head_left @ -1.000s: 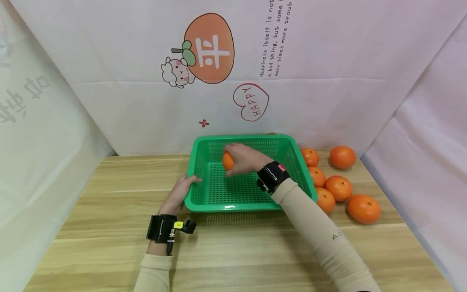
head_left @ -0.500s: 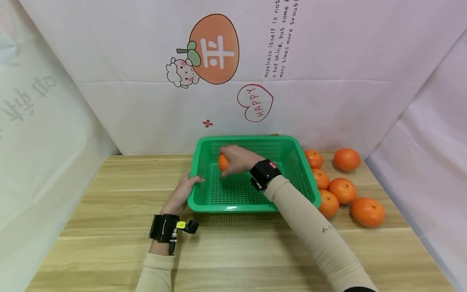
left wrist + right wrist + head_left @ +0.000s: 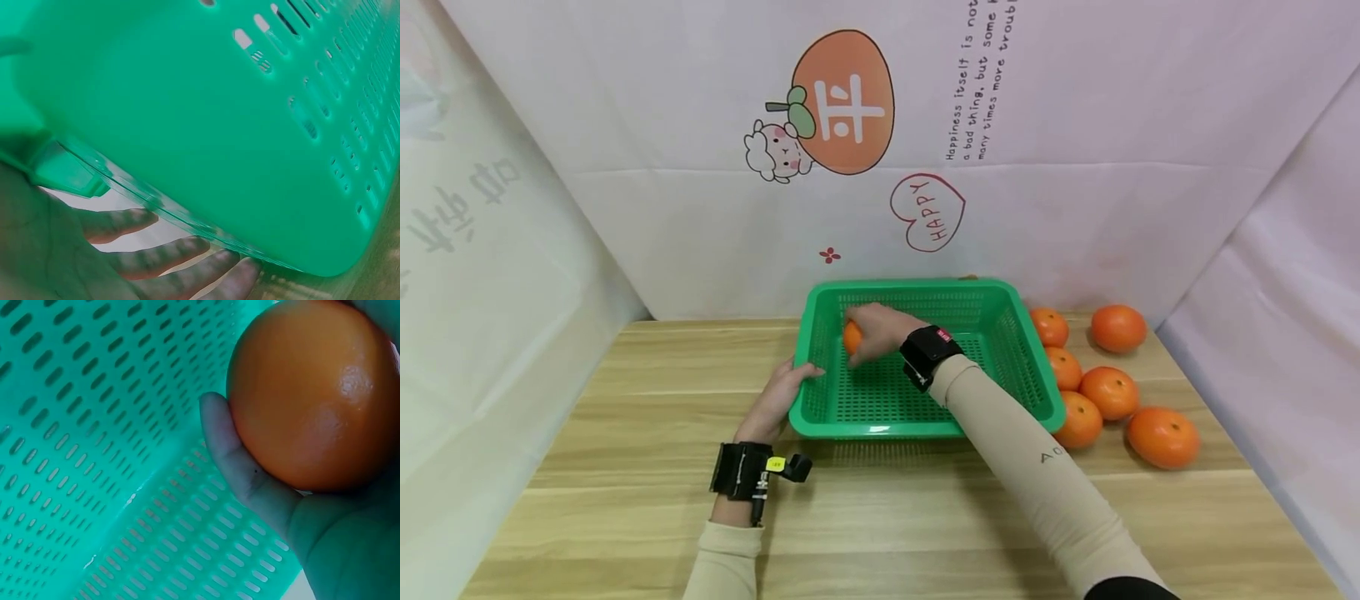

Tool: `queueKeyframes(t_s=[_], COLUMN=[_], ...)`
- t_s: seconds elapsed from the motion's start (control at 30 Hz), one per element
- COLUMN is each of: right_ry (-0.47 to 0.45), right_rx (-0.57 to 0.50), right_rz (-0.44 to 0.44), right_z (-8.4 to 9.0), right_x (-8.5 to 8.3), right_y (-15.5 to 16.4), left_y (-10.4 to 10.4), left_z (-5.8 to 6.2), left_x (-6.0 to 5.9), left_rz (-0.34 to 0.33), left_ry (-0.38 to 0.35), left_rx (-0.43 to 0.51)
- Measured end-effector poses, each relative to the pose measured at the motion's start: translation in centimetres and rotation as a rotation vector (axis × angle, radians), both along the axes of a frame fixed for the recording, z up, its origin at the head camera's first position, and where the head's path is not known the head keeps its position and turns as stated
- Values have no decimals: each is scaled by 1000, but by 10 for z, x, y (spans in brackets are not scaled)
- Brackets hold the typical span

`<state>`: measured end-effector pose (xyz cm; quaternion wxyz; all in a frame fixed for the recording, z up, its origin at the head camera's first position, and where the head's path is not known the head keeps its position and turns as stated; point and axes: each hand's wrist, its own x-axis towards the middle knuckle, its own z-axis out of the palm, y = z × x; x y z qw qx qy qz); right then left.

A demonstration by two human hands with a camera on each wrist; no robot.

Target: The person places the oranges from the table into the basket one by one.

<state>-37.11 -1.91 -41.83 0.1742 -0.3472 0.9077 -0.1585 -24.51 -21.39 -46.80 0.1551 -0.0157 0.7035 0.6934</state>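
Note:
A green perforated basket [image 3: 1037,392] stands on the wooden table. My right hand [image 3: 874,330] reaches into its far left part and grips an orange [image 3: 852,337]; the right wrist view shows the orange [image 3: 315,394] in my palm, thumb [image 3: 240,465] along its side, just above the basket floor [image 3: 112,462]. My left hand [image 3: 782,387] rests against the basket's near left corner. In the left wrist view its straight fingers [image 3: 156,259] lie under the rim of the basket wall [image 3: 206,125].
Several more oranges [image 3: 1108,392] lie on the table to the right of the basket. A white printed backdrop [image 3: 880,142] closes the back, and white sheets hang at both sides. Bare wooden table [image 3: 887,517] stretches in front.
My right hand has carried the orange leftward and slightly down inside the basket, toward its left wall. My left hand has stayed at the basket's corner.

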Motion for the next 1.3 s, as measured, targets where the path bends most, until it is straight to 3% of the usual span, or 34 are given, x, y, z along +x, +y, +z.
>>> queueKeyframes(t_s=[0.63, 1.3], right_ry=[-13, 6], right_rx=[105, 145], right_rz=[-30, -66], right_z=[-26, -30], right_x=[-16, -15], right_y=[-25, -30], left_y=[0, 2], left_z=[3, 2], left_x=[2, 2], left_rz=[7, -2], left_ry=[-4, -13], left_rx=[-26, -13])
